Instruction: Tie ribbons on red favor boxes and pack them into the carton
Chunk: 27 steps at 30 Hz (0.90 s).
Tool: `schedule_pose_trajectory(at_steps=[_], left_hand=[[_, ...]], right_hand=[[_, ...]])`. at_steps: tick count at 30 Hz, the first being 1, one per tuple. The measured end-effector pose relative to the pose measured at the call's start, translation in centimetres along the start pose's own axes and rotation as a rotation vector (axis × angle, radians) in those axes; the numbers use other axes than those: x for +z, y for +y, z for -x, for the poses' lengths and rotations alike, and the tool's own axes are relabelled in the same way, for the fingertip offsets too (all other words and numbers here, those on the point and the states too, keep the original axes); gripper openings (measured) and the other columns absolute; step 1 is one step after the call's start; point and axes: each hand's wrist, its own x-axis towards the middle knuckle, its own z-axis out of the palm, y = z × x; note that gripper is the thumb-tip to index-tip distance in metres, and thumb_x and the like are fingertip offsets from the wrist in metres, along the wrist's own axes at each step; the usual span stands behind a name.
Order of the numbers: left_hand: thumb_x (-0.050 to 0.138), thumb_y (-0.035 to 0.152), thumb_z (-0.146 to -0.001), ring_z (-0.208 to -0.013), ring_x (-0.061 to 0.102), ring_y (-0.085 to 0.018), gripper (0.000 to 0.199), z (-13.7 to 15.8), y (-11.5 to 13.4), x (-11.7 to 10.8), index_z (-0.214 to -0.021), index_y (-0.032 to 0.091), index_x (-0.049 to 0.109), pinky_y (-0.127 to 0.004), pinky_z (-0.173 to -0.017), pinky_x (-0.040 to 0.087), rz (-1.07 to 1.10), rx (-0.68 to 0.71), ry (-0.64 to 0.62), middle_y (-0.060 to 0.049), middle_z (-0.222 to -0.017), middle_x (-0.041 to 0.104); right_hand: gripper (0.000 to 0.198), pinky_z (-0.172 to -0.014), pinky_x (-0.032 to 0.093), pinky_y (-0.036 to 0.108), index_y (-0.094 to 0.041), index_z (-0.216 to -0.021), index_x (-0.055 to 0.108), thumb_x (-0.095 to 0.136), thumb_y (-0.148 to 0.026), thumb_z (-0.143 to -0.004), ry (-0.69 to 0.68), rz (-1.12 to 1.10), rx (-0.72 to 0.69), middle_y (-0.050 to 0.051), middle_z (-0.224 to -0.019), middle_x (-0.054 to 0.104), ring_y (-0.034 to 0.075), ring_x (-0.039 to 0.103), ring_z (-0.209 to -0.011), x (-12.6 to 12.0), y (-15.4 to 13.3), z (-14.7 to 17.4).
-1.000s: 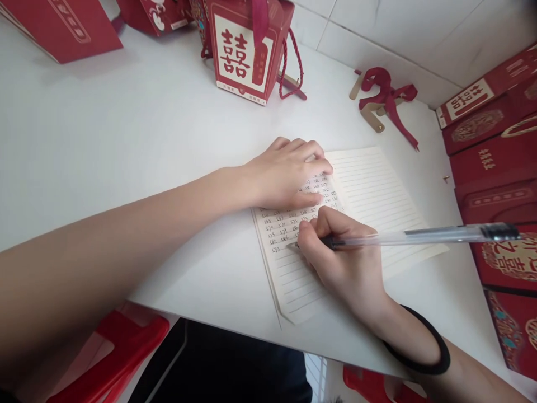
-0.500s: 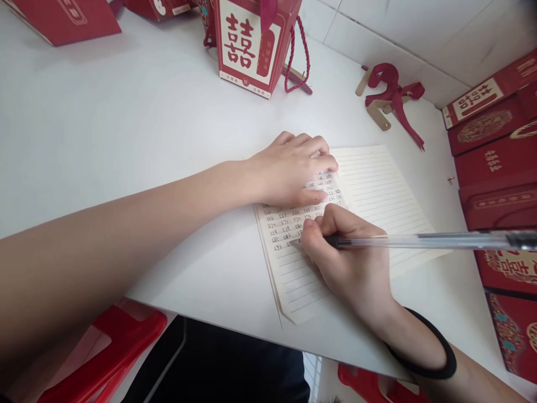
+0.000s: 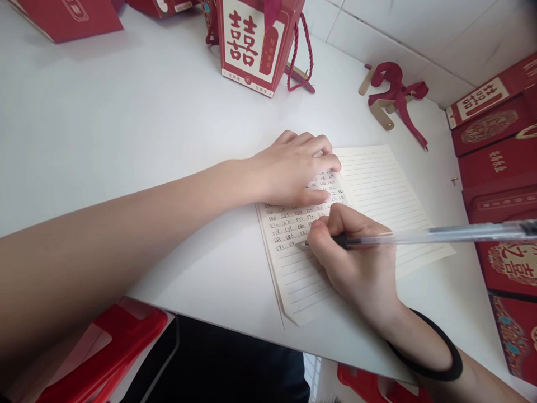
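A lined notebook (image 3: 302,296) lies open on the white table, its left page bearing rows of handwritten numbers and its right page bare in the parts that show. My left hand (image 3: 298,170) rests palm down across the top of the written page, fingers spread and slightly bent. Part of the writing is hidden beneath it. Pinched in my right hand (image 3: 356,257) is a clear pen (image 3: 440,233) with a dark grip, its tip touching the last written row. A black band circles my right wrist.
A red gift box (image 3: 251,50) with a cord handle stands at the back. A dark red ribbon (image 3: 396,89) and gold strips lie near the tiled wall. Red boxes (image 3: 495,162) line the right side. Below the table edge is a red plastic stool (image 3: 126,330).
My right hand has slid slightly right along the row with the pen, and more of a second number shows after 593. My left hand stays on the page.
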Motion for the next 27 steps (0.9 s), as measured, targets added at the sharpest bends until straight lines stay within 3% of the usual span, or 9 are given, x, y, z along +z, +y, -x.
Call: schedule_pose_trajectory(at_steps=[6, 12, 21, 27], left_hand=[[0.054, 0.04, -0.077, -0.118, 0.04, -0.029, 0.037, -0.02, 0.09, -0.07, -0.112, 0.029, 0.055, -0.049, -0.103, 0.024, -0.029, 0.006, 0.0, -0.002, -0.124, 0.048], [0.055, 0.042, -0.076, -0.117, 0.041, -0.028, 0.039, -0.01, 0.05, -0.05, -0.112, 0.029, 0.054, -0.05, -0.102, 0.025, -0.048, 0.009, 0.001, -0.001, -0.124, 0.048], [0.055, 0.043, -0.075, -0.122, 0.035, -0.031, 0.037, 0.05, -0.01, -0.07, -0.109, 0.028, 0.055, -0.049, -0.104, 0.021, 0.02, 0.004, 0.003, -0.001, -0.124, 0.047], [0.057, 0.044, -0.075, -0.124, 0.034, -0.03, 0.035, 0.08, -0.23, 0.14, -0.107, 0.03, 0.057, -0.047, -0.105, 0.019, 0.08, 0.012, 0.03, 0.0, -0.121, 0.048]], right_hand=[[0.032, -0.04, 0.024, 0.02, -0.018, -0.054, 0.033, 0.052, -0.012, -0.078, -0.024, 0.027, -0.003, -0.007, -0.048, 0.034, 0.007, 0.029, -0.043, 0.12, 0.08, 0.11], [0.034, -0.04, 0.027, 0.02, -0.019, -0.054, 0.031, 0.051, -0.011, -0.081, 0.07, -0.071, 0.06, -0.007, -0.047, 0.034, 0.007, 0.03, -0.04, -0.37, 0.16, 0.13], [0.031, -0.04, 0.025, 0.019, -0.018, -0.053, 0.032, 0.052, -0.014, -0.077, 0.001, 0.057, 0.011, -0.007, -0.047, 0.033, 0.007, 0.029, -0.043, -0.26, 0.2, 0.0], [0.031, -0.039, 0.025, 0.02, -0.019, -0.052, 0.032, 0.051, -0.015, -0.077, 0.0, 0.043, 0.076, -0.006, -0.046, 0.034, 0.007, 0.028, -0.042, -0.46, 0.0, 0.17]])
